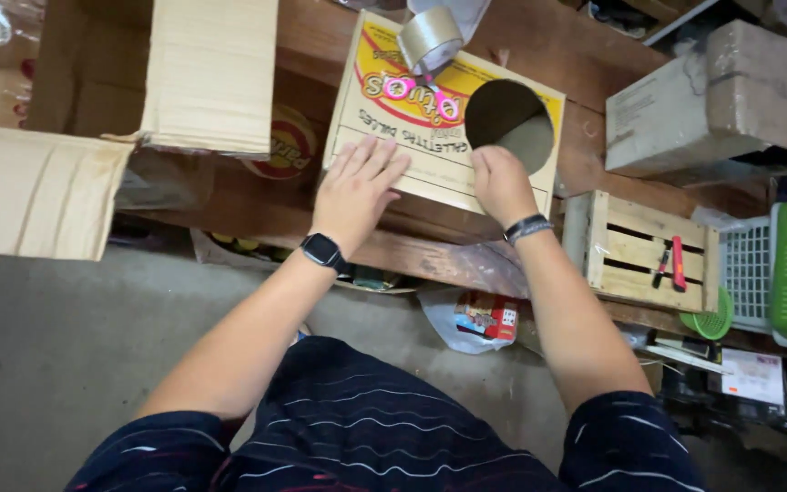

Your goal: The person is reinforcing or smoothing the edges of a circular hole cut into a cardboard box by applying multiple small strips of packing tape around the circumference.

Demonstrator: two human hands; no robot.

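Both hands rest on a yellow card point(412, 146) with a round hole, lying at the tabletop point(594, 55) front edge: left hand point(354, 191) flat, fingers spread; right hand point(501, 185) curled at the hole's rim. Tape roll point(430, 38) sits atop.

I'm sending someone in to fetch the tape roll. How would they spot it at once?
Start at the wooden bench in front of the person. On it lies a flat yellow carton with a round hole, held down by the left hand and right hand. The tape roll stands on the carton's far edge: a shiny beige ring, the only round upright thing there.
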